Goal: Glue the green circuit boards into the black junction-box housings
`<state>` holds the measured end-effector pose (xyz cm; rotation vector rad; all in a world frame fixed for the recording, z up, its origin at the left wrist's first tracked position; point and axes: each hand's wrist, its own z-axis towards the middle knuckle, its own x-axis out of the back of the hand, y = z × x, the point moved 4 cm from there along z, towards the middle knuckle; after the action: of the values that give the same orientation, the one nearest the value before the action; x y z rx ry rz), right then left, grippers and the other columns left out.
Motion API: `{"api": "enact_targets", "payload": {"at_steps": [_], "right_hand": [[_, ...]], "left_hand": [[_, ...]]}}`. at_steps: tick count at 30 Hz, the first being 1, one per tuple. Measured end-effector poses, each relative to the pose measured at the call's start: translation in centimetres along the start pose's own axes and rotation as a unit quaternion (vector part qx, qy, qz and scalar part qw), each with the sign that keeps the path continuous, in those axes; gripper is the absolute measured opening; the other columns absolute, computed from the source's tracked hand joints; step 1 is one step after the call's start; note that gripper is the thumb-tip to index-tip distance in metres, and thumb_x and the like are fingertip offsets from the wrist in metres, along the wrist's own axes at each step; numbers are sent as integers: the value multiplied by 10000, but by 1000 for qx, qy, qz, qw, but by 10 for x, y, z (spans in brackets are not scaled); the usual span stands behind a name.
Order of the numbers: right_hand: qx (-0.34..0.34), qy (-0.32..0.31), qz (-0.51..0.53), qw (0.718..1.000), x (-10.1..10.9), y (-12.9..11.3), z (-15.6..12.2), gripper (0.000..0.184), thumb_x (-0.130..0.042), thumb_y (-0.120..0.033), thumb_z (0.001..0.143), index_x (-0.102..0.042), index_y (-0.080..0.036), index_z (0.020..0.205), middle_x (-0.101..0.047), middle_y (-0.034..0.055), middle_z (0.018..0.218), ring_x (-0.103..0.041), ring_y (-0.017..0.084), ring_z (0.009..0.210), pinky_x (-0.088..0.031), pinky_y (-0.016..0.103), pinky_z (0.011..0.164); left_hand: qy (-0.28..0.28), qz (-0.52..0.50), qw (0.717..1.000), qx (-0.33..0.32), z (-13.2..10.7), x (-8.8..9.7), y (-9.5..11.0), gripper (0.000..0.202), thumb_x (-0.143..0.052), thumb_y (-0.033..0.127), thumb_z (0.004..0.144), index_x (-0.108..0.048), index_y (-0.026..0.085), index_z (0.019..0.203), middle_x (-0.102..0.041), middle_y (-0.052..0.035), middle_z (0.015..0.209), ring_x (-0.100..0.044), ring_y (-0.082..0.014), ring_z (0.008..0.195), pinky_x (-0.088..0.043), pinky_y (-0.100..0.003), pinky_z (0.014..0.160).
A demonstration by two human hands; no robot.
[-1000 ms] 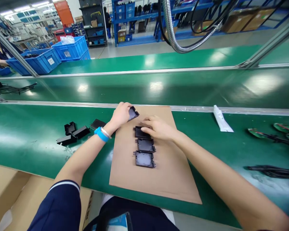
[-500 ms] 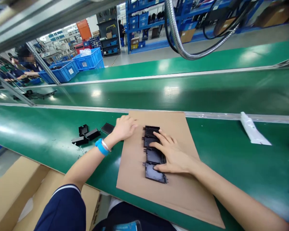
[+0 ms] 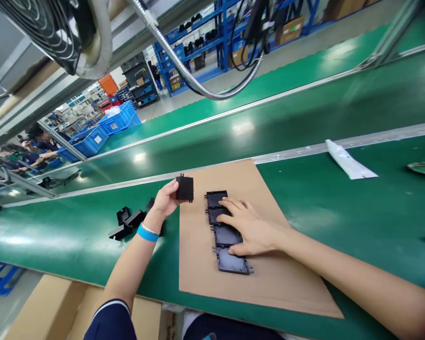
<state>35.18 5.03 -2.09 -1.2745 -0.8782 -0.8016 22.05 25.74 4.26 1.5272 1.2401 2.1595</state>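
Note:
Pinched between the thumb and fingers of my left hand [image 3: 165,198] is a flat black plastic cover [image 3: 186,188] with small prongs, held up over the left edge of a brown cardboard sheet [image 3: 198,278]. My right hand [image 3: 258,231] lies with fingers spread on a column of several shallow black plastic covers [image 3: 226,234]. They sit end to end on the sheet, hollow sides up, with small prongs at their sides. Beyond my left forearm, several loose black plastic housings [image 3: 122,231] lie in a heap on the green bench, partly hidden by the wrist.
A white tube [image 3: 350,160] lies on the green bench [image 3: 315,203] to the right. A flexible metal conduit [image 3: 198,85] and a fan [image 3: 49,33] hang overhead. Blue bins [image 3: 88,144] stand far left near co-workers. An open cardboard box [image 3: 46,307] is below the bench edge.
My left hand has come up holding a black cover, after resting near the sheet's left edge. My right hand stays on the column. The whole view has tilted.

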Motion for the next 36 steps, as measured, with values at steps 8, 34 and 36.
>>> {"api": "enact_targets", "payload": {"at_steps": [8,34,36], "right_hand": [[-1,2,-1,1000,2,-5,-8,739,-785,-576,605,-632,-221,1235,-331,221,1544,-182,464,1478,-221,653,1127],[10,-37,1,999,-2,-8,-9,827,-774,-541,617,-578,-197,1343,-188,205,1637,12,451,1520,-152,702,1148],[10,-40,-16,999,0,-15,-11,868,-781,-526,617,-555,-169,1375,-161,221,1641,21,444,1522,-134,674,1170]], "left_hand": [[-63,84,993,-54,77,-82,10,468,-608,341,866,-623,176,1304,-625,-129,1365,-529,-299,1299,-367,-505,1144],[80,492,862,85,-113,100,-69,335,-494,317,918,-676,264,1194,-484,-141,1500,-415,-395,1388,-168,-699,1131],[103,435,893,43,-88,81,-53,329,-512,334,917,-671,231,1186,-474,-165,1489,-413,-379,1392,-195,-659,1152]]}}
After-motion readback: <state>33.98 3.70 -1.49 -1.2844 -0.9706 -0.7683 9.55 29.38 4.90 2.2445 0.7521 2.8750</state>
